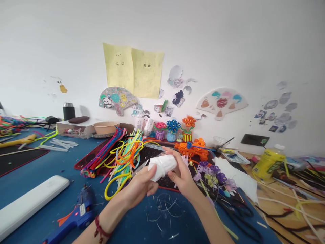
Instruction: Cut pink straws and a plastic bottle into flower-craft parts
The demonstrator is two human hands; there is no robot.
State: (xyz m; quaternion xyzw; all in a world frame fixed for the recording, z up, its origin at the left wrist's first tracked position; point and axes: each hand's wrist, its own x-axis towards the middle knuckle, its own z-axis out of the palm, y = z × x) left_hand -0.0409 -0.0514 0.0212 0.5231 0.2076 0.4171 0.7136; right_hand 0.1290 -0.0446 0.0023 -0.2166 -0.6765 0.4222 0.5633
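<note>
Gripping a white, roughly cylindrical bundle (164,166) above the near middle of the blue worktop (127,225), the left hand (142,180) and right hand (182,174) hold opposite ends, its layers seemingly wrapped, what remains unclear.

Bare forearms (209,218), cord bracelet (99,229).
We see the bracelet, dark red, thin and knotted, encircling the left forearm behind the left hand (142,181).

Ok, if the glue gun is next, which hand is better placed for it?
The left hand, probably: the blue glue gun lies on that side, while the right hand would have to reach across. Both hold the white bundle, so the left must let go first.
</note>
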